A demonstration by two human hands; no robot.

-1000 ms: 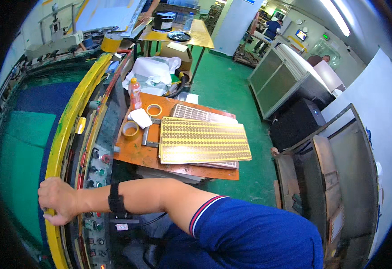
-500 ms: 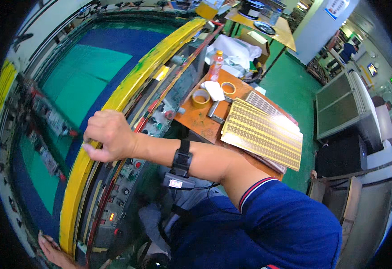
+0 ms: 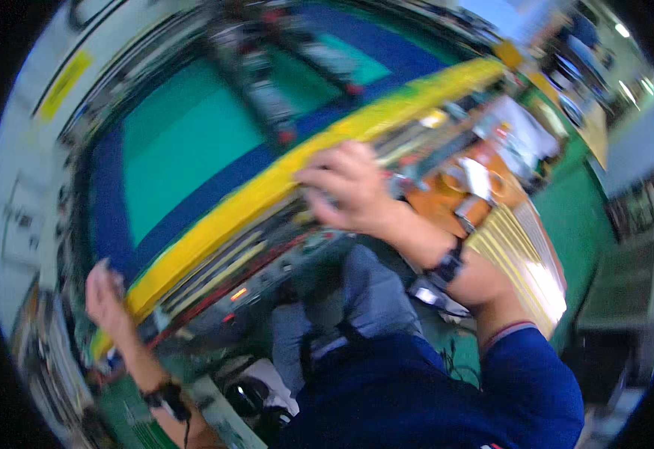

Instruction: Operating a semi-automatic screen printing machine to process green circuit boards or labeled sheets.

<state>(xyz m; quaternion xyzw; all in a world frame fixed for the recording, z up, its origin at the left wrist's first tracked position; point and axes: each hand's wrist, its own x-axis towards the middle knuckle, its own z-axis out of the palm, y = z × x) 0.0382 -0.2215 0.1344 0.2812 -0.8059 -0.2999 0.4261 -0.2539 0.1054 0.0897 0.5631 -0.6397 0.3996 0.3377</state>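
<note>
A long yellow bar (image 3: 226, 217) runs slantwise along the near edge of a machine, in front of a green screen (image 3: 185, 142) with a dark blue border. My right hand (image 3: 346, 187) is over the bar's near side at mid-length, fingertips at the bar, with thumb and fingers apart. It appears to hold nothing. Beside the bar's left end is my left hand (image 3: 108, 299), its fingers pointing up and smeared by motion; whether they hold anything does not show. Over the screen hangs a carriage with two dark arms (image 3: 267, 93) tipped in red.
Below the bar is a control panel (image 3: 267, 277) with knobs and a lit display. At right, an orange-brown table (image 3: 430, 206) bears tape rolls (image 3: 454, 178) and stacked yellow patterned sheets (image 3: 503, 254). Behind it lie white cloth or bags (image 3: 525, 123). A person (image 3: 583, 34) stands far right.
My view has swung left, so the machine and table appear further right. My right hand has loosened from its closed grip on the yellow bar. More of my left forearm shows.
</note>
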